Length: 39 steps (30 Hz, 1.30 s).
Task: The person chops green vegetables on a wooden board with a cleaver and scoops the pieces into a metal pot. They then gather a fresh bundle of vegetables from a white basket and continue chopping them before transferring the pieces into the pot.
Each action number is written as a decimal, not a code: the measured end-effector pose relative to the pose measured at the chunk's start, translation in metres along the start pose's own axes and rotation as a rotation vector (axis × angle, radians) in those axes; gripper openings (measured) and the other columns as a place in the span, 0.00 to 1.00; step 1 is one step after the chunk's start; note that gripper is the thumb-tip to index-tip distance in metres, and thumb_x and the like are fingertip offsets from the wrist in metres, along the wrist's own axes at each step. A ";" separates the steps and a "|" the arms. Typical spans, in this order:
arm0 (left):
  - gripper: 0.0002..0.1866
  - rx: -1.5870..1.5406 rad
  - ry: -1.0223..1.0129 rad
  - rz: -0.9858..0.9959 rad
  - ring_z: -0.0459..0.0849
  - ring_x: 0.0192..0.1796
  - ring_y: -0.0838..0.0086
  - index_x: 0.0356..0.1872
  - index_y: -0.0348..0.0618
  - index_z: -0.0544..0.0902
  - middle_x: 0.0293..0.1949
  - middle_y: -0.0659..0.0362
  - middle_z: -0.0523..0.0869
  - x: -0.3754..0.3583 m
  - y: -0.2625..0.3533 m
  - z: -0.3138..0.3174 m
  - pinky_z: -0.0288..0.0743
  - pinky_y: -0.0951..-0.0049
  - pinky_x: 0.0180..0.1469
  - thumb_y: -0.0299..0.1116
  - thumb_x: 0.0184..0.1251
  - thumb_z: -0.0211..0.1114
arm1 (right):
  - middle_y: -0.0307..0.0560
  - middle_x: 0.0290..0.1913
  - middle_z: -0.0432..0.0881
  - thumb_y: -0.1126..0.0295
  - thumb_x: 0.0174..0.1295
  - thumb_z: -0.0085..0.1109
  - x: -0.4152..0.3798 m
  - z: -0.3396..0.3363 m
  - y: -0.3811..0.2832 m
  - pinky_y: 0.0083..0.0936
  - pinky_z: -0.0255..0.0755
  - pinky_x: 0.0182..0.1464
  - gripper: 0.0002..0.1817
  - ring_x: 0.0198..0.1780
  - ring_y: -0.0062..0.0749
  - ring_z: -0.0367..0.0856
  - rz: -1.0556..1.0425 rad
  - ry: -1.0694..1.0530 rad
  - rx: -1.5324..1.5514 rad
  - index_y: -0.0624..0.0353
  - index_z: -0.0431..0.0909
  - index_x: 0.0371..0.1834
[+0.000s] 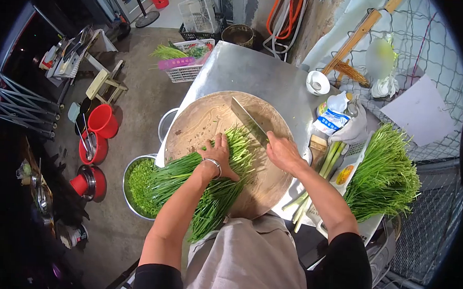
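A big bunch of garlic chives (189, 176) lies across the round wooden chopping board (196, 114), its leafy ends hanging over the near left edge. My left hand (218, 157) rests on top of the bunch with fingers spread, a bracelet at the wrist. In my right hand (282, 152) is the handle of a kitchen knife (248, 120); its broad blade points away to the upper left, beside the cut ends of the stalks. Below the board's left edge stands a metal bowl (126, 191) full of chopped greens (141, 186).
The board sits on a steel table (235, 62). To the right are more chives (382, 174), pale stalks (331, 158), a white bowl (318, 82) and a blue-and-white bag (331, 120). Red buckets (103, 119) stand on the floor at left; a vegetable crate (185, 73) is behind.
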State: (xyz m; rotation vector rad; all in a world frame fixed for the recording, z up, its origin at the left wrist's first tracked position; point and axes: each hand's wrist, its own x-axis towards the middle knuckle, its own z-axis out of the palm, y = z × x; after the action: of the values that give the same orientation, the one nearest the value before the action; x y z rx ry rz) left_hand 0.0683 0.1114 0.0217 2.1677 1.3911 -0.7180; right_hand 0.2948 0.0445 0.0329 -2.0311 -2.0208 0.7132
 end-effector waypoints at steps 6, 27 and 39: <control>0.86 -0.003 0.012 0.014 0.55 0.80 0.40 0.83 0.38 0.42 0.84 0.50 0.48 -0.004 0.002 0.001 0.58 0.24 0.72 0.69 0.23 0.86 | 0.63 0.27 0.84 0.70 0.70 0.51 -0.013 0.009 -0.005 0.59 0.75 0.43 0.16 0.35 0.64 0.86 0.019 0.008 0.027 0.66 0.68 0.56; 0.89 0.131 0.112 -0.017 0.54 0.78 0.28 0.83 0.40 0.35 0.81 0.33 0.45 -0.008 0.016 0.005 0.56 0.25 0.71 0.72 0.23 0.85 | 0.68 0.29 0.85 0.71 0.67 0.51 -0.022 0.016 -0.012 0.58 0.78 0.44 0.14 0.36 0.67 0.86 -0.015 -0.035 0.037 0.68 0.67 0.51; 0.87 0.133 -0.001 0.023 0.53 0.78 0.28 0.83 0.37 0.40 0.84 0.42 0.40 0.007 0.016 0.000 0.59 0.18 0.66 0.71 0.24 0.85 | 0.68 0.29 0.84 0.71 0.68 0.52 -0.071 -0.048 -0.038 0.60 0.76 0.45 0.21 0.36 0.67 0.85 0.035 -0.074 0.054 0.66 0.63 0.62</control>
State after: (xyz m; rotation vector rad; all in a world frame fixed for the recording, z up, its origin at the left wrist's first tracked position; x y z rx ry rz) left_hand 0.0852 0.1102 0.0192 2.2803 1.3501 -0.8248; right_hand 0.2861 -0.0135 0.1060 -2.0436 -1.9859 0.8527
